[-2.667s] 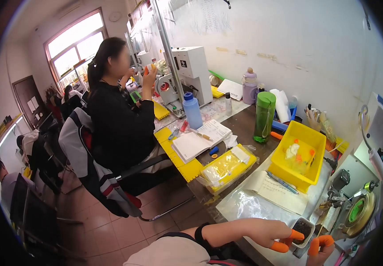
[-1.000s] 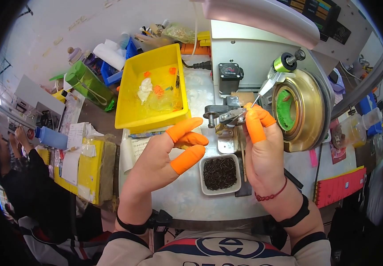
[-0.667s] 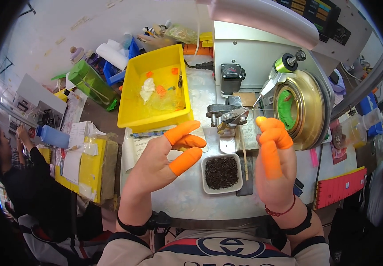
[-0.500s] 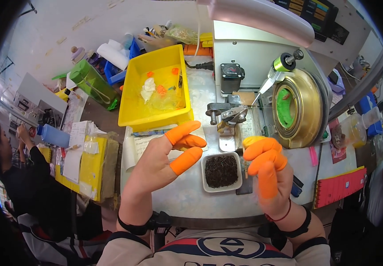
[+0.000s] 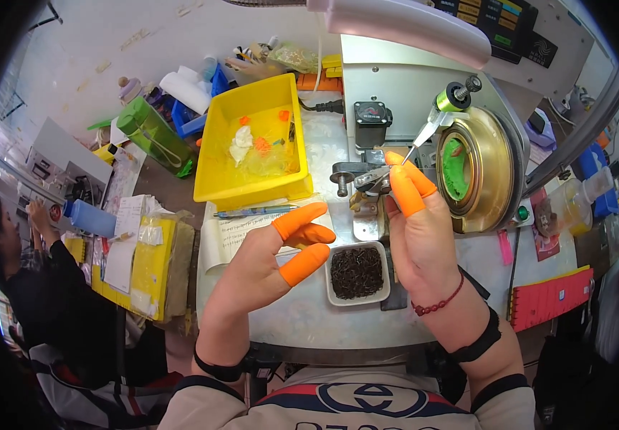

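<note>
Orange finger covers sit on the thumb and fingers of both hands. My left hand (image 5: pixel 263 251) hovers over the notepad beside a white square dish (image 5: pixel 386 292), its thumb and fingers apart with nothing visible between them. Small, thin, dark pieces (image 5: pixel 357 272) fill that dish. My right hand (image 5: pixel 418 222) is up at the machine's small metal clamp (image 5: pixel 372 180), index finger and thumb brought together. What they pinch is hidden or too small to name. A white pen-like nozzle (image 5: pixel 428 131) with a yellow-green spool (image 5: pixel 451 99) points down at those fingertips.
A yellow bin (image 5: pixel 202 188) with orange scraps stands at the back left, a notepad (image 5: pixel 216 247) and a blue pen (image 5: pixel 256 212) before it. A brass-coloured wheel (image 5: pixel 492 172) is right of the clamp, a pink lamp (image 5: pixel 410 29) overhead. Another person (image 5: pixel 37 279) sits at far left.
My right hand has moved forward from beside the dish to the clamp, its index finger and thumb now at the nozzle tip. My left hand has hardly moved.
</note>
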